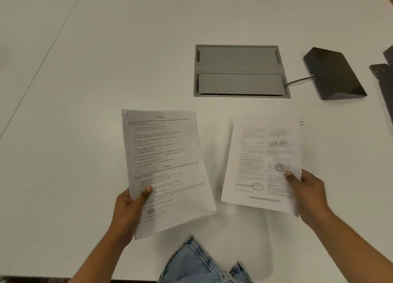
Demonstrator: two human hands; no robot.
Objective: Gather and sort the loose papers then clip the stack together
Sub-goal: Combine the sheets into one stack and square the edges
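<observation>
My left hand (129, 210) grips a stack of printed text pages (165, 167) at its lower left corner, thumb on top, holding it above the white table (85, 80). My right hand (306, 195) holds a single printed sheet with eye diagrams (259, 165) by its lower right edge; that sheet is blurred. The two lots of paper are apart, side by side. A small wire paper clip (302, 121) lies on the table just beyond the right sheet's top right corner.
A grey cable hatch (240, 69) is set into the table behind the papers. A black wedge-shaped box (333, 74) with a cable stands to its right, and dark objects (382, 74) sit at the right edge. Blue jeans (204, 263) show below the table's front edge.
</observation>
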